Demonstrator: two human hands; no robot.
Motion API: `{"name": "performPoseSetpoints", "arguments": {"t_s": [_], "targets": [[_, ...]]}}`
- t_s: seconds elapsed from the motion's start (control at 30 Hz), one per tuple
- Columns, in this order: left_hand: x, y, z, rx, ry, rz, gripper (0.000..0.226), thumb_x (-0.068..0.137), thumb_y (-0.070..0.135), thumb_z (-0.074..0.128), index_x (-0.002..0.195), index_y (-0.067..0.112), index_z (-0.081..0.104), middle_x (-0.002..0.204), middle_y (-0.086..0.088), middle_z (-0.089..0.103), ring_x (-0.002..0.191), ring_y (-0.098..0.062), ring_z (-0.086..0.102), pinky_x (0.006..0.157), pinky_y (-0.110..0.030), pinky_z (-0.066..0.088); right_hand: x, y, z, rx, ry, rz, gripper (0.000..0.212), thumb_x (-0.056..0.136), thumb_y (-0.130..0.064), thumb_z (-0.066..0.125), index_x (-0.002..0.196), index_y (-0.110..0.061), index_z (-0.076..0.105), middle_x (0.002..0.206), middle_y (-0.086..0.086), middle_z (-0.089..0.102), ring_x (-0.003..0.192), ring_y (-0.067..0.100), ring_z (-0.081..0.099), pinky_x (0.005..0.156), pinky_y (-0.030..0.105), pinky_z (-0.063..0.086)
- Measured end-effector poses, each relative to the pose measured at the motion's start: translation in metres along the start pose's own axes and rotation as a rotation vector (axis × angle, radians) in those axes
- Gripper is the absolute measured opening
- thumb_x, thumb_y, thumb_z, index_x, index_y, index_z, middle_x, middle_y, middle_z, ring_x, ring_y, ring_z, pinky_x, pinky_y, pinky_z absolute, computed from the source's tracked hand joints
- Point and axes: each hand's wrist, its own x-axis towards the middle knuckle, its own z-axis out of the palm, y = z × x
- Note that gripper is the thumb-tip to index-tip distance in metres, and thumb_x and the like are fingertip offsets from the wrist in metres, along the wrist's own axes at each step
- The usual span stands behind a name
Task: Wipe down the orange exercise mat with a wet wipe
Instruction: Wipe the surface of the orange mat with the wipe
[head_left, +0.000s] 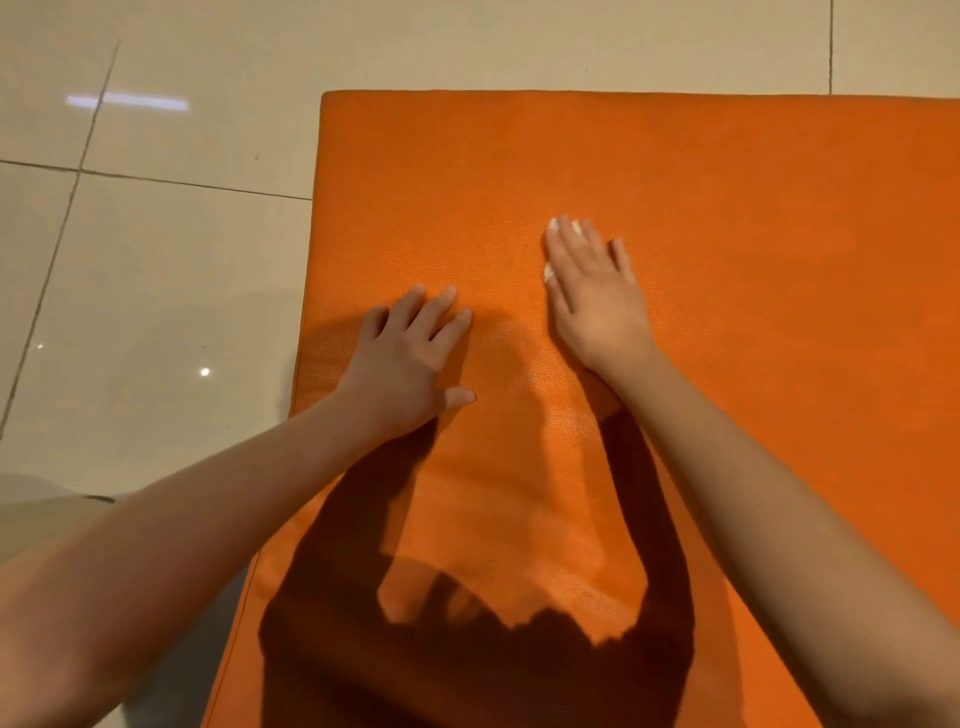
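Orange exercise mat (727, 171) fills the right and centre of the frame, lying flat on a beige tiled floor (156, 234); its far edge runs across the upper part, its left edge slants down to the bottom of the frame. Right hand (597, 291) sits centre-frame, fingers straight and flat, pressing the wet wipe (555, 224) onto the mat — only small white bits show past the fingertips and by the thumb side, the rest is hidden under the palm. Left hand (410, 358) is left of centre, fingers spread and relaxed, palm down on the mat near its left edge, holding nothing, likely bracing.

Judgement: wiping is under way, and coverage so far can't be read from the surface.

Risks: the wipe is pinned by flat fingers, not gripped, so a fast stroke could leave it bunched or let it slip out. The mat could slide on the glossy tile if the bracing hand lifts. The dark shadow in the lower frame may hide missed patches — also the far right area is a long reach
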Motion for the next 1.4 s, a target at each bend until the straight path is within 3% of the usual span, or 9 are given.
{"name": "performPoseSetpoints", "arguments": {"t_s": [0.1, 0.23, 0.37, 0.57, 0.77, 0.97, 1.13, 1.33, 1.4], "targets": [[0.000, 0.001, -0.003, -0.003, -0.013, -0.009, 0.089, 0.085, 0.058, 0.061, 0.156, 0.023, 0.019, 0.164, -0.003, 0.007, 0.149, -0.029, 0.004, 0.116, -0.050, 0.014, 0.005, -0.014, 0.003, 0.030, 0.025, 0.150, 0.054, 0.107, -0.027, 0.024, 0.156, -0.011, 0.011, 0.164, 0.005, 0.004, 0.151, 0.023, -0.001, 0.120, 0.038, -0.005], [0.023, -0.004, -0.019, -0.062, -0.011, -0.016, 0.081, 0.084, 0.058, 0.063, 0.150, 0.025, 0.030, 0.159, -0.004, 0.018, 0.144, -0.028, 0.015, 0.114, -0.047, 0.020, -0.015, -0.030, 0.013, 0.077, -0.036, -0.117, 0.053, 0.104, -0.025, 0.028, 0.154, -0.007, 0.024, 0.162, 0.009, 0.018, 0.150, 0.029, 0.011, 0.120, 0.039, 0.002], [0.055, -0.009, -0.030, -0.011, -0.117, -0.077, 0.104, 0.083, 0.064, 0.061, 0.157, 0.025, 0.000, 0.164, -0.001, -0.012, 0.150, -0.027, -0.011, 0.119, -0.054, 0.003, -0.008, -0.008, 0.003, 0.018, -0.087, -0.270, 0.052, 0.104, -0.028, 0.027, 0.154, -0.011, 0.025, 0.162, 0.005, 0.019, 0.150, 0.024, 0.013, 0.119, 0.038, 0.002], [0.051, -0.014, -0.031, 0.001, -0.096, -0.050, 0.102, 0.083, 0.065, 0.059, 0.157, 0.026, 0.001, 0.164, 0.000, -0.010, 0.150, -0.025, -0.010, 0.119, -0.053, 0.003, 0.038, -0.012, -0.004, 0.024, 0.026, 0.117, 0.053, 0.107, -0.026, 0.024, 0.156, -0.011, 0.012, 0.164, 0.004, 0.005, 0.151, 0.023, 0.000, 0.120, 0.040, -0.003], [0.052, -0.012, -0.031, 0.049, -0.098, -0.069, 0.101, 0.083, 0.066, 0.059, 0.156, 0.027, 0.001, 0.164, 0.000, -0.010, 0.150, -0.026, -0.010, 0.120, -0.053, 0.007, 0.043, -0.014, -0.005, -0.038, -0.046, -0.232, 0.052, 0.106, -0.026, 0.029, 0.155, -0.013, 0.020, 0.163, 0.003, 0.013, 0.151, 0.022, 0.008, 0.120, 0.039, -0.002], [0.054, -0.009, -0.035, 0.074, -0.130, -0.086, 0.102, 0.083, 0.065, 0.060, 0.156, 0.027, 0.000, 0.164, 0.001, -0.011, 0.150, -0.027, -0.010, 0.120, -0.053, 0.009, 0.078, -0.014, -0.011, -0.008, 0.032, 0.139, 0.053, 0.107, -0.026, 0.023, 0.156, -0.010, 0.012, 0.164, 0.007, 0.006, 0.151, 0.026, 0.001, 0.120, 0.041, -0.003], [0.053, -0.009, -0.035, 0.077, -0.113, -0.076, 0.102, 0.083, 0.065, 0.060, 0.156, 0.025, 0.001, 0.164, -0.001, -0.009, 0.150, -0.028, -0.008, 0.120, -0.053, 0.011, 0.075, -0.015, -0.011, -0.047, -0.042, -0.196, 0.052, 0.106, -0.025, 0.028, 0.155, -0.010, 0.019, 0.163, 0.007, 0.014, 0.151, 0.025, 0.008, 0.120, 0.038, 0.000], [0.050, -0.010, -0.037, 0.060, -0.089, -0.053, 0.103, 0.082, 0.062, 0.063, 0.156, 0.022, 0.004, 0.164, -0.004, -0.004, 0.150, -0.030, -0.005, 0.118, -0.054, 0.014, 0.112, -0.019, -0.019, -0.035, -0.013, 0.128, 0.053, 0.107, -0.024, 0.021, 0.156, -0.008, 0.008, 0.164, 0.009, 0.000, 0.151, 0.027, -0.002, 0.121, 0.040, -0.001], [0.051, -0.011, -0.036, 0.057, -0.092, -0.052, 0.103, 0.082, 0.062, 0.063, 0.156, 0.022, 0.004, 0.164, -0.004, -0.005, 0.150, -0.030, -0.005, 0.118, -0.054, 0.014, 0.113, -0.031, -0.016, -0.030, -0.035, 0.040, 0.054, 0.107, -0.022, 0.021, 0.156, -0.007, 0.007, 0.164, 0.010, -0.002, 0.151, 0.027, -0.003, 0.121, 0.039, -0.001]]}}
